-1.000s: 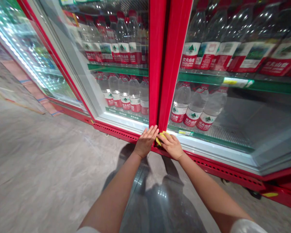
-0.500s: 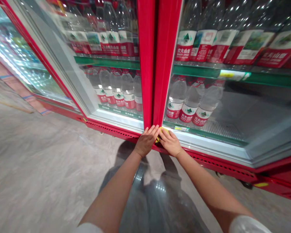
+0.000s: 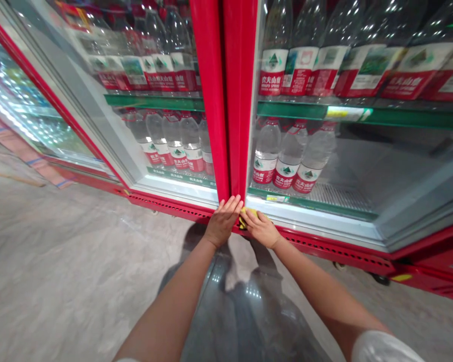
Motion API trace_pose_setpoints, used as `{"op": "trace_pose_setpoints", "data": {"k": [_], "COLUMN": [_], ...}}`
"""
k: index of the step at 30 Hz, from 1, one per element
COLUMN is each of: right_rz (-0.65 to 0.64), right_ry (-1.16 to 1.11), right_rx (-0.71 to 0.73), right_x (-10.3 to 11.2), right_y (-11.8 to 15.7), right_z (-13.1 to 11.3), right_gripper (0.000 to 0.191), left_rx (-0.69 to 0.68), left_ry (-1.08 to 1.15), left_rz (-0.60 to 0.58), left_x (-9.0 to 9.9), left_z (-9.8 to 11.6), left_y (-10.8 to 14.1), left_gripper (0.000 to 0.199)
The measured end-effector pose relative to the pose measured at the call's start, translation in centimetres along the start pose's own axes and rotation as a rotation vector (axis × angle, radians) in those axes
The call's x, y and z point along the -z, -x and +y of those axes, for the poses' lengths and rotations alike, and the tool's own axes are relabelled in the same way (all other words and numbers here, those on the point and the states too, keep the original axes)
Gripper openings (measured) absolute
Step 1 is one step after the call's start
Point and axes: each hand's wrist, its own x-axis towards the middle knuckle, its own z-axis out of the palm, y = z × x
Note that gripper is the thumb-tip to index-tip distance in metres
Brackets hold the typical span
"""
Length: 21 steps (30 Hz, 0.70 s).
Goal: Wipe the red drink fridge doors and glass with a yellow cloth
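A red-framed glass-door drinks fridge stands in front of me. At the bottom of its centre frame, where the two doors meet, my left hand lies flat with fingers stretched out, holding nothing. Just right of it, my right hand presses a yellow cloth against the lower door edge. Part of the cloth is hidden under the fingers. Behind the right pane, close above this hand, several water bottles with red and white labels stand on the bottom shelf.
More water bottles fill shelves behind the left pane. Green shelf edges run across the fridge, one bearing a price tag. Another lit fridge stands at far left. Grey floor spreads below, and a caster shows under the right side.
The view has shifted slightly, so the fridge appears further left. My right hand has slid a little down with the yellow cloth. My left hand stays on the frame.
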Motion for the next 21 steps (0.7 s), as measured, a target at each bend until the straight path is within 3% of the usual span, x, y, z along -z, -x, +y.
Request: {"op": "trace_pose_setpoints", "data": {"k": [4,7,10,16,18,21], "right_rz": [-0.080,-0.023,0.041,-0.010,0.009,0.085], "right_ry": [0.007,0.042,0.025,-0.028,0.002,0.110], "right_rx": [0.111,0.009,-0.091,0.156,0.089,-0.129], "right_x": [1.4,4.0,5.3,6.0,7.4,9.0], "right_y": [2.2,2.6,2.2,6.3,7.3,6.6], "right_z": [1.6,4.3,5.7,6.9,7.9,8.7], "right_gripper": [0.027,0.029,0.038,0.033,0.032,0.039], "left_rx": [-0.001,-0.021,-0.042,-0.039,-0.047,-0.046], "left_ry": [-0.027,-0.053,-0.055,-0.064,-0.065,-0.065], "left_rz": [0.038,0.065,0.071,0.044,0.047,0.075], "left_x": [-0.1,0.0,0.2,0.4,0.5,0.6], "left_z": [0.2,0.3,0.5,1.6,1.9,2.3], "left_y": [-0.1,-0.4,-0.9,-2.4,-2.9,-3.7], "left_gripper": [0.067,0.067,0.067,0.066,0.066,0.067]}}
